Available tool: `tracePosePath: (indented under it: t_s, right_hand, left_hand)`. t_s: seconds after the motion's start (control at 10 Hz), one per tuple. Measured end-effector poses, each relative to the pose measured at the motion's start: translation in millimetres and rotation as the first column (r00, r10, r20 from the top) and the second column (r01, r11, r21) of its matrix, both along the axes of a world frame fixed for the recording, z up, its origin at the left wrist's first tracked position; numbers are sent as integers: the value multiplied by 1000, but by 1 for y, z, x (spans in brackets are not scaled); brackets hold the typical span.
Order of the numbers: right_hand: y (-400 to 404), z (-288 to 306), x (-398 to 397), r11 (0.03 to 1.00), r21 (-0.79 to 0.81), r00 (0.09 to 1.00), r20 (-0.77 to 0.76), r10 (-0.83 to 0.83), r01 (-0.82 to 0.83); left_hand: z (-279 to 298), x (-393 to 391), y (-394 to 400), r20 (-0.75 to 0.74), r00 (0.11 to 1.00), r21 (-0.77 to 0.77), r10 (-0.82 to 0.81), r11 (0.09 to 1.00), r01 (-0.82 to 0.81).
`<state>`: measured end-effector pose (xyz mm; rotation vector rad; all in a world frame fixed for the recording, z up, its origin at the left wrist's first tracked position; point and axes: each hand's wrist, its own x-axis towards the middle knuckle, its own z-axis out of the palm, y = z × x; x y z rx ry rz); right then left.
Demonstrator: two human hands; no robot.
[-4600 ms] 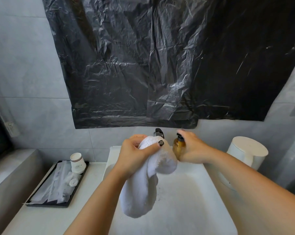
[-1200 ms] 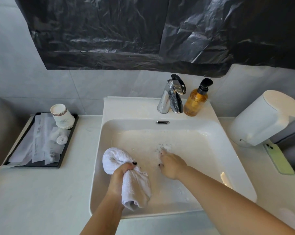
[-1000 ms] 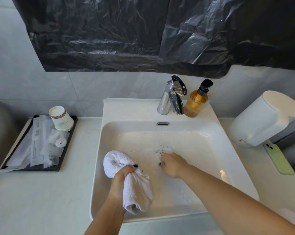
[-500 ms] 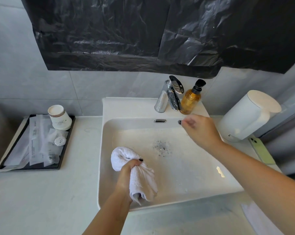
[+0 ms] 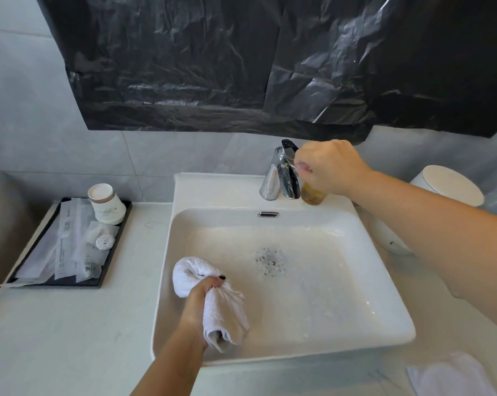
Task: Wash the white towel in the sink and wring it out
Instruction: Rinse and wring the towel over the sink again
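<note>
The white towel (image 5: 225,312) is bunched into a roll and held over the left side of the white sink (image 5: 163,281). My left hand (image 5: 199,300) grips it around the middle, and both ends stick out. At the back of the basin, my right hand (image 5: 330,167) has its fingers curled against the lever of the chrome faucet (image 5: 270,181). That hand hides the top of the amber soap bottle (image 5: 313,198). No water stream shows at the spout. The basin floor is wet around the drain (image 5: 270,261).
A black tray (image 5: 117,238) on the left counter holds an upturned paper cup (image 5: 105,201) and wrapped toiletries. A white round container (image 5: 448,184) stands to the right of the sink. Another white cloth (image 5: 453,375) lies at the bottom right. Black plastic sheeting (image 5: 241,67) covers the wall.
My right hand left the drain area, rose to the back of the sink and reached the faucet lever. My left hand has kept hold of the towel, almost still.
</note>
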<state>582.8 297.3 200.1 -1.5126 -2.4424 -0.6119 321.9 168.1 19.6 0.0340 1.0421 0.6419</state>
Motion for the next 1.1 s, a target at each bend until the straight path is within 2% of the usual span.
tracePosePath:
  t_s: [0.1,0.2,0.3,0.4,0.5,0.6,0.7,0.8,0.9,1.0,1.1]
  right_hand:
    - [9,10,2,1000,10,991,-134,-27,29]
    - [9,-7,1,982,-82,856,-483,-187,169]
    - [-5,-53,-12,957,-236,169,-950,-264,171]
    - [-25,-107,-26,793,-609,-507,-679,-530,-13]
    - [-26,-137,-44,649,-633,-728,-190,-658,-422]
    - [-7,-139,-57,644,-568,-687,-177,-704,-513]
    - [9,-133,-63,554,-675,-456,-344,-821,-489]
    - [18,-125,-63,453,-850,-121,-437,-891,-268]
    - [18,-121,-62,451,-888,116,-460,-880,-94]
    - [9,-123,-57,476,-870,247,-493,-834,-128]
    - [-2,-126,-47,527,-826,252,-564,-787,-200]
  left_hand:
    - [-1,1,0,-50,999,9,-12,1000,12]
    - [-4,1,1,-73,997,-5,-20,1000,20]
    - [-7,2,3,-77,997,12,-6,1000,7]
    - [-28,-2,6,-191,980,139,-53,987,80]
    - [-30,-3,10,-256,966,170,-38,982,83]
    - [-36,-5,15,-286,958,178,27,984,26]
    - [-22,-4,14,-269,963,112,10,994,20]
    - [-22,-5,17,-243,969,116,-54,990,85]
    - [-25,-2,19,-284,958,157,-28,985,75]
    - [-18,12,12,-280,958,208,-62,970,124]
    - [-4,40,17,-361,932,304,-22,942,140]
